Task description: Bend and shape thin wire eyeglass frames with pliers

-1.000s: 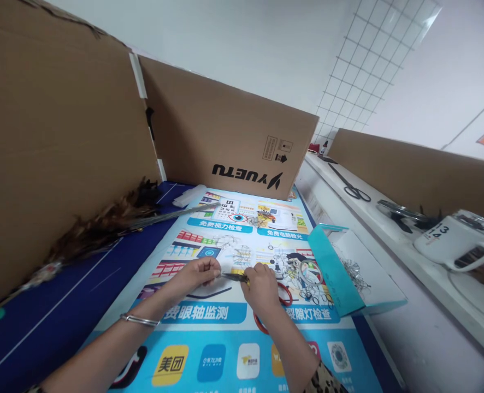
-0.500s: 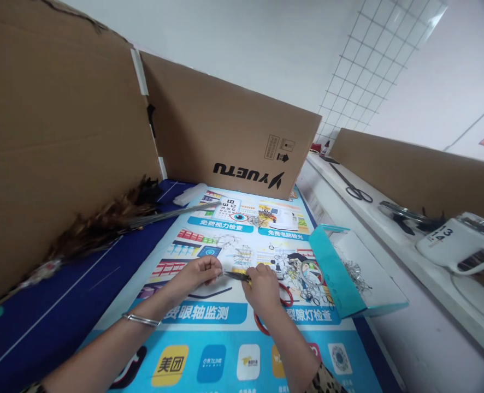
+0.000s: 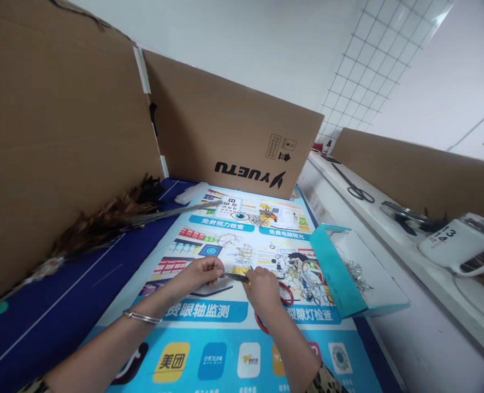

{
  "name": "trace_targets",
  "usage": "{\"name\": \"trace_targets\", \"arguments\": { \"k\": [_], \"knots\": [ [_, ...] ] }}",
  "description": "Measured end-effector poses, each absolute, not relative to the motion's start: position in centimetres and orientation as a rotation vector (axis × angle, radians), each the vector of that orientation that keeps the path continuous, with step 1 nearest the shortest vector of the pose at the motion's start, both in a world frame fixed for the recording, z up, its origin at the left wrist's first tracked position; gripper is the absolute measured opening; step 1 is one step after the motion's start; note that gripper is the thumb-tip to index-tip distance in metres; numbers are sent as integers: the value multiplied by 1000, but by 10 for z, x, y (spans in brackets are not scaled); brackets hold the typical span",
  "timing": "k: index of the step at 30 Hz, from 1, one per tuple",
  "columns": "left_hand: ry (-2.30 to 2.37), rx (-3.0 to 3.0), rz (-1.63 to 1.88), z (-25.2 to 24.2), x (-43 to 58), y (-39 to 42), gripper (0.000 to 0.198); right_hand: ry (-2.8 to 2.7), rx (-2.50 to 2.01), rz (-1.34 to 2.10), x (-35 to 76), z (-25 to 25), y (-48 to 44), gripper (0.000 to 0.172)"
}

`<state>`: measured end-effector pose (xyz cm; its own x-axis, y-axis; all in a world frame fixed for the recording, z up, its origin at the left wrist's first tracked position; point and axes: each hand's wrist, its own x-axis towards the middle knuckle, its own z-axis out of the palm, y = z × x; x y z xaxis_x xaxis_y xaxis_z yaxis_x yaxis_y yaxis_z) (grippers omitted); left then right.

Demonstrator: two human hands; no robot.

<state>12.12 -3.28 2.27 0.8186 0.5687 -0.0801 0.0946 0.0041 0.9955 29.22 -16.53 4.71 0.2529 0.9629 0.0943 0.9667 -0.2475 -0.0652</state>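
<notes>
Head view: grips pliers [image 3: 236,277] in right hand [image 3: 263,287], pinches shut at tip with left hand [image 3: 203,272]; teal box [image 3: 332,271] right of grip, feather duster [image 3: 102,222] well left.

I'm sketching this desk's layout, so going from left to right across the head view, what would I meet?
From the left: feather duster → left hand → slim tool between the hands → right hand → teal box → white mug.
</notes>
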Motion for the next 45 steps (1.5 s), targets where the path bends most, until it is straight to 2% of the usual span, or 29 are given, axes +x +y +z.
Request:
{"name": "trace_targets", "arguments": {
  "k": [12, 23, 35, 45],
  "knots": [
    [534, 1721, 465, 33, 117, -28, 22, -1905, -2387, 16, 292, 45, -166, 19],
    [576, 1610, 412, 19, 122, -29, 15, -1902, -2368, 31, 295, 45, -166, 19],
    [605, 960, 600, 28, 130, -59, 23, -1737, -2309, -49, 294, 45, -166, 16],
    [477, 538, 656, 25, 140, -83, 11, -1615, -2170, -133, 288, 38, -168, 15]
  ]
}}
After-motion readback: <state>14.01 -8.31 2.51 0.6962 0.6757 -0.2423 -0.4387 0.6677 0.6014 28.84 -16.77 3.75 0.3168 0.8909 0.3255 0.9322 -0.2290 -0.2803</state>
